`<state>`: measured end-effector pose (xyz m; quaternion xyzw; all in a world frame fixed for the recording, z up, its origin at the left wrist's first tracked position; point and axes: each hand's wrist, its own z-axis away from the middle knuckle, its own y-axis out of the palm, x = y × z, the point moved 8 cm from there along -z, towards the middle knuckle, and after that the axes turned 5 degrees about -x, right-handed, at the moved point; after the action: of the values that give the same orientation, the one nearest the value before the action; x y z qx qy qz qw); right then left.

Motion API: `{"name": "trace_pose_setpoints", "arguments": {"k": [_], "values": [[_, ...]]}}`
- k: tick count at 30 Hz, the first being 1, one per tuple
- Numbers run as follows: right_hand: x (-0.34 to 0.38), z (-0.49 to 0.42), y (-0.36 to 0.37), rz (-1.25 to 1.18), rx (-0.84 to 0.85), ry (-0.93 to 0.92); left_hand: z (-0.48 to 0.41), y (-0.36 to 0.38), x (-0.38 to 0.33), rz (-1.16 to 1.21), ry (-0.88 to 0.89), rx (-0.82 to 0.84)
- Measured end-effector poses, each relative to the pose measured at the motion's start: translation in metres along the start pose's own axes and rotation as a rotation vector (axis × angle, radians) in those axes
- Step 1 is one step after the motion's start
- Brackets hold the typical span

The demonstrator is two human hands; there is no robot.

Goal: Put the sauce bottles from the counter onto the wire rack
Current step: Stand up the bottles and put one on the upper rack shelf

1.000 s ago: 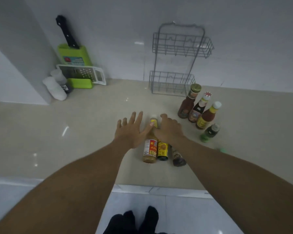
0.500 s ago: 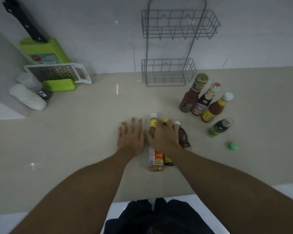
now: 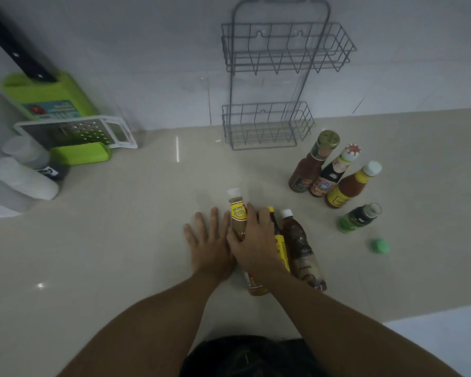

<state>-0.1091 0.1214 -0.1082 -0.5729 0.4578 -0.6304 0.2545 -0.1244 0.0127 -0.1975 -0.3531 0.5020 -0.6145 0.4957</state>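
Three sauce bottles lie side by side on the beige counter: a tan one with a white cap and yellow label (image 3: 237, 213), a slim yellow-labelled one (image 3: 282, 248) and a dark brown one (image 3: 299, 246). My right hand (image 3: 256, 246) is curled over the tan bottle's middle. My left hand (image 3: 210, 240) rests flat on the counter just left of it, fingers apart. Three taller bottles (image 3: 328, 178) stand at the right, beside a small green uncapped bottle (image 3: 358, 219). The grey two-tier wire rack (image 3: 267, 123) stands against the wall with both baskets empty.
A loose green cap (image 3: 380, 246) lies right of the lying bottles. At the left stand a green cutting board with a black-handled knife (image 3: 46, 96), a white grater (image 3: 74, 131) and white containers (image 3: 22, 178). The counter's front edge (image 3: 419, 314) runs close below the bottles.
The view has moved closer to the counter and rack. My right hand has shifted left from the yellow and brown bottles onto the tan bottle and closed over it.
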Motion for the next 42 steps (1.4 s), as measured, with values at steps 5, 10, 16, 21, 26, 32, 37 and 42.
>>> {"name": "trace_pose_setpoints", "arguments": {"k": [5,10,16,21,26,32,37,42], "values": [[0.014,-0.009,-0.031,-0.394,-0.112,0.005,-0.005,-0.019,0.002,-0.082,0.04,0.038],[0.028,-0.056,-0.072,-0.666,-0.203,0.067,-0.036,-0.071,0.015,0.059,-0.079,-0.007],[0.078,-0.148,-0.16,-0.743,-0.395,-0.132,-0.107,-0.162,0.016,0.705,-0.101,-0.17],[0.125,-0.224,-0.232,-0.769,-0.567,-0.326,-0.151,-0.259,0.01,1.014,-0.105,-0.361],[0.161,-0.271,-0.273,-0.725,-0.682,-0.425,-0.184,-0.314,-0.008,1.098,0.014,-0.425],[0.177,-0.291,-0.267,-0.696,-0.682,-0.46,-0.198,-0.305,-0.016,1.205,-0.002,-0.373],[0.169,-0.303,-0.23,-0.647,-0.533,-0.408,-0.205,-0.302,-0.013,1.199,0.01,-0.332],[0.156,-0.302,-0.215,-0.712,-0.468,-0.369,-0.206,-0.299,-0.012,1.225,0.004,-0.298]]}}
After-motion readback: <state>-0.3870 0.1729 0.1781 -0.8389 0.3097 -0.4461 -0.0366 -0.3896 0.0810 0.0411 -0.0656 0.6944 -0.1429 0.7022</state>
